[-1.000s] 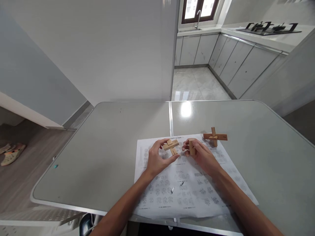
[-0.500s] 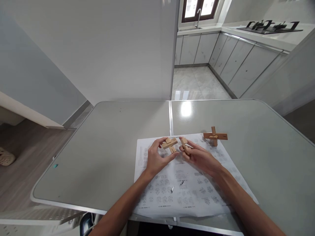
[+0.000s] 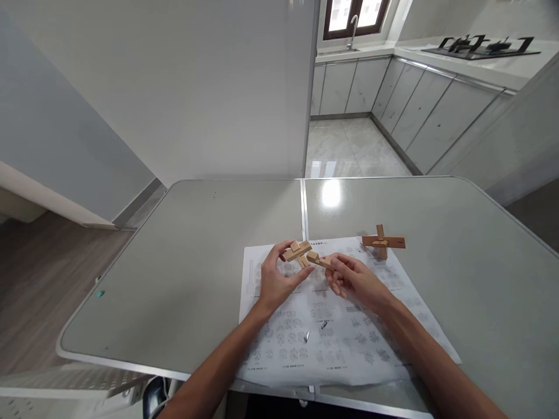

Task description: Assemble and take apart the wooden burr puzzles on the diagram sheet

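My left hand grips a few joined wooden puzzle pieces, crossed over one another, between thumb and fingers above the sheet. Between the thumb and fingers of my right hand is a single notched wooden puzzle piece. Its far end points left and lies close to the joined pieces; whether they touch I cannot tell. Under both hands spreads a white instruction sheet printed with small diagrams. A separate cross-shaped wooden assembly rests at the sheet's upper right corner.
The grey folding table has a metal seam down its middle. Two small dark scraps lie on the sheet. A teal bit sits near the table's left edge. Beyond are a white wall panel and a kitchen counter with a stove.
The single piece in my right hand has turned from steeply upright to nearly level, its end now pointing at the joined pieces. My left hand has tilted its pieces slightly.
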